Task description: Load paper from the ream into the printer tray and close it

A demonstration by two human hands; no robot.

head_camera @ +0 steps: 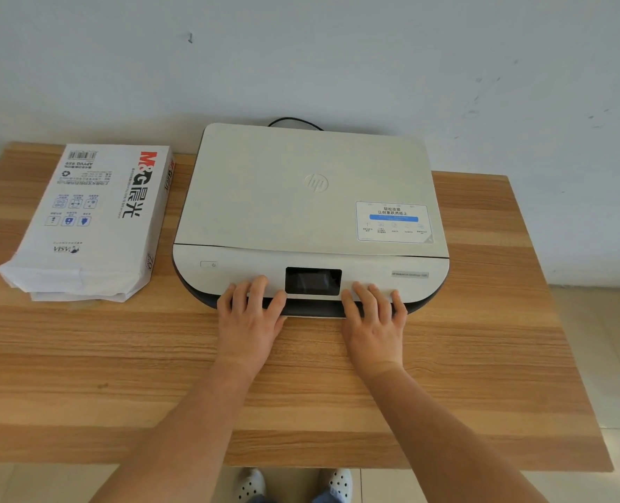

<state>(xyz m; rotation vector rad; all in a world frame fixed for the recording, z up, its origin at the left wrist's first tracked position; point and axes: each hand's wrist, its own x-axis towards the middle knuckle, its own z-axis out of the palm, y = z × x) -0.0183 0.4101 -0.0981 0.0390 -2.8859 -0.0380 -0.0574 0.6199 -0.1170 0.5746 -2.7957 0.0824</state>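
A torn-open white paper ream (pixel 90 219) lies left of the flat white printer (pixel 310 216), whose near front edge both left hand (pixel 248 317) and right hand (pixel 374 321) touch with straight fingers, covering the dark tray slot (pixel 312 308) ends.

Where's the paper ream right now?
In the head view, the paper ream lies flat on the wooden table, to the left of the printer, untouched by either hand.

Your printer (pixel 310 216) sits mid-table (pixel 83 375), the paper ream (pixel 94 219) to its left, your hands at its front edge.
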